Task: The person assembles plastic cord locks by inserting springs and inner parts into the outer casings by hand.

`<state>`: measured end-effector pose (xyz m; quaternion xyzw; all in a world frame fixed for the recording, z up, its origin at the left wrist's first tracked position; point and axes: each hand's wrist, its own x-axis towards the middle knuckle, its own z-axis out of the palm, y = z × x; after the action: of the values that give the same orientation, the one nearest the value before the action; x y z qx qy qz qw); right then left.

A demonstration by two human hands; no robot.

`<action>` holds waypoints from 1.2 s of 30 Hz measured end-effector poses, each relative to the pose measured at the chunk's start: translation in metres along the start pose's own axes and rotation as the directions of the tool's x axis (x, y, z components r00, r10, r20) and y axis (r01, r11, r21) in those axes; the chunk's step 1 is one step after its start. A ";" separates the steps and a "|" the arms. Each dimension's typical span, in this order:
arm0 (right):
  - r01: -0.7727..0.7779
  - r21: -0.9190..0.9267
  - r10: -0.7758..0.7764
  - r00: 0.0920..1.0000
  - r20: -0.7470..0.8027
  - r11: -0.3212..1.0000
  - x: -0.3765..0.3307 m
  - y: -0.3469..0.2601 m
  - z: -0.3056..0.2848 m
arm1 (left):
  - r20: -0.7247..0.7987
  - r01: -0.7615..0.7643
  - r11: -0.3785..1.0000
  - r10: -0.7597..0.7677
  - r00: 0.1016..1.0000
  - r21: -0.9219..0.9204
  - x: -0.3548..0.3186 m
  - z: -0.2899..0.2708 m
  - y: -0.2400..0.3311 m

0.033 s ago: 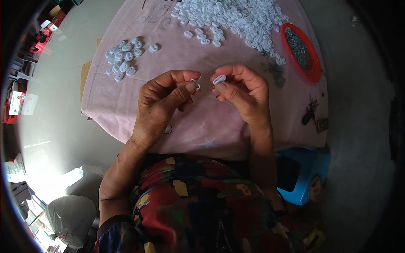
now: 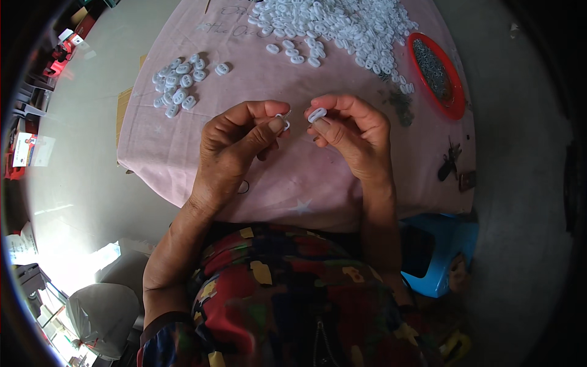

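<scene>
Above the near middle of the table, my left hand [image 2: 235, 137] pinches a small white plastic piece [image 2: 287, 125] between thumb and forefinger. A thin metal bit shows at those fingertips; most of the piece is hidden. Facing it a short gap away, my right hand [image 2: 354, 131] is closed on a white oval plastic piece [image 2: 317, 115], held between thumb and fingers, with a long slot in its face. The two pieces do not touch. A big heap of similar white oval pieces [image 2: 342, 27] lies at the far side, and a smaller group [image 2: 180, 79] sits at the left.
A red oval dish [image 2: 457, 110] full of small metal parts [image 2: 431, 70] stands at the right. Some loose metal parts [image 2: 400, 107] lie beside it. Keys [image 2: 449, 162] are near the right edge of the pink tablecloth [image 2: 171, 165]. A blue stool [image 2: 452, 244] stands below.
</scene>
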<state>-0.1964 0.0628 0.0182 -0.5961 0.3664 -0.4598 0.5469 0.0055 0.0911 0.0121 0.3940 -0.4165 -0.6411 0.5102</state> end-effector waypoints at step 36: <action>0.107 -0.075 -0.113 0.991 -0.074 0.991 -0.006 0.000 0.017 | -0.026 -0.107 0.985 0.112 0.993 0.135 -0.002 0.006 -0.007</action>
<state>-0.1827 0.0741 0.0175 -0.6160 0.3703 -0.4990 0.4842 -0.0025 0.0951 0.0078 0.4144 -0.4707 -0.5762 0.5242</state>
